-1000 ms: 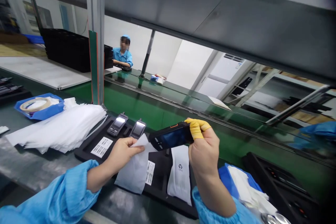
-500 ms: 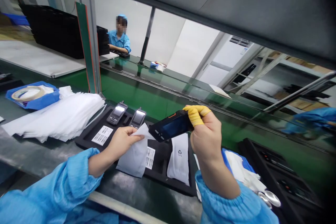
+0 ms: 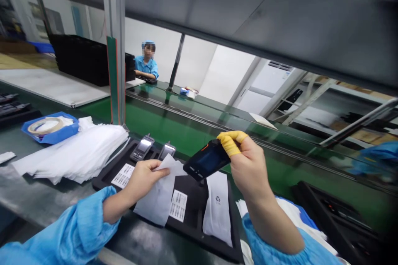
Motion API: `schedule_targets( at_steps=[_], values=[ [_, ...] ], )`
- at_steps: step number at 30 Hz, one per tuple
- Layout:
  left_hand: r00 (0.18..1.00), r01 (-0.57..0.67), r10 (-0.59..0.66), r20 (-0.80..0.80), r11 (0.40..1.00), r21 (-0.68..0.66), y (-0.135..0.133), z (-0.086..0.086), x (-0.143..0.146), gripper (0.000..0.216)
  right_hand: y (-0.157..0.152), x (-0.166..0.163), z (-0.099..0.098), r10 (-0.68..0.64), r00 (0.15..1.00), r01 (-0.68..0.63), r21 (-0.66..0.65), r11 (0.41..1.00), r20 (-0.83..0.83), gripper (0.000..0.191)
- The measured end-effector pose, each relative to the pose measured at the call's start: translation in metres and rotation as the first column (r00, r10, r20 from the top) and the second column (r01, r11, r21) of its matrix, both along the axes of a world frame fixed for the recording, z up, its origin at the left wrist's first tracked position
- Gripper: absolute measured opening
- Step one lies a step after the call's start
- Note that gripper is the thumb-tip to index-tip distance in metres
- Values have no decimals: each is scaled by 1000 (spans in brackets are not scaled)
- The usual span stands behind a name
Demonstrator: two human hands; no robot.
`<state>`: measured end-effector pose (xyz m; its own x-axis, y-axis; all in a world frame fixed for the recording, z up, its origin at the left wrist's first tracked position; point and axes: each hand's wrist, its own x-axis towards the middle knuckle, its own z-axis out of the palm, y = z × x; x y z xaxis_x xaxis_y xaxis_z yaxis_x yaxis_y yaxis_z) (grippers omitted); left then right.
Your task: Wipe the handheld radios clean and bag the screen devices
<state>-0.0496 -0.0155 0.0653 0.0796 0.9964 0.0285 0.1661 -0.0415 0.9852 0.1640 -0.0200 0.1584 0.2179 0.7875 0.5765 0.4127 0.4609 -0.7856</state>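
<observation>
My left hand (image 3: 146, 180) pinches the top of a white paper-like sleeve (image 3: 157, 201), which hangs over a black foam tray (image 3: 194, 211). In my right hand (image 3: 244, 155), with yellow finger cots on the fingers, is a black handheld device (image 3: 207, 159) with a screen and an orange side button. It is tilted, its lower end close to the sleeve's opening. Two similar devices, one a grey handheld (image 3: 143, 148) and another (image 3: 168, 150) partly hidden by the sleeve, lie in the tray. A sleeve with a recycling mark (image 3: 217, 211) and a barcode label sheet (image 3: 178, 205) are there too.
A fanned stack of white sleeves (image 3: 77, 153) and a blue bin with tape (image 3: 51, 128) lie to the left. Another black tray (image 3: 329, 215) is at the right. A metal post (image 3: 115, 49) rises ahead; a person in blue (image 3: 146, 66) sits beyond the green belt.
The camera view has tilted up slightly, so everything sits lower. Both hands keep their holds, and the device stays near the sleeve's opening, slightly farther to the right.
</observation>
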Motion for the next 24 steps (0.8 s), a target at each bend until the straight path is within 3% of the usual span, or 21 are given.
schedule_targets(
  at_steps=[5, 11, 17, 24],
  values=[
    [999, 2, 1, -47, 998, 68, -6, 4, -1, 12, 2, -14, 4, 58, 996, -58, -4, 998, 74, 28],
    [998, 45, -42, -48, 997, 59, -6, 2, -5, 30, 0, -8, 9, 0, 1000, 0, 35, 999, 17, 28],
    [996, 85, -86, -5, 996, -10, 1, 0, 0, 31, 4, -4, 3, -64, 982, 97, 183, 978, -177, 24],
    [996, 92, -92, 8, 994, -51, 2, -7, 11, 30, 2, -13, -9, 16, 920, 92, 257, 962, -391, 19]
  ],
)
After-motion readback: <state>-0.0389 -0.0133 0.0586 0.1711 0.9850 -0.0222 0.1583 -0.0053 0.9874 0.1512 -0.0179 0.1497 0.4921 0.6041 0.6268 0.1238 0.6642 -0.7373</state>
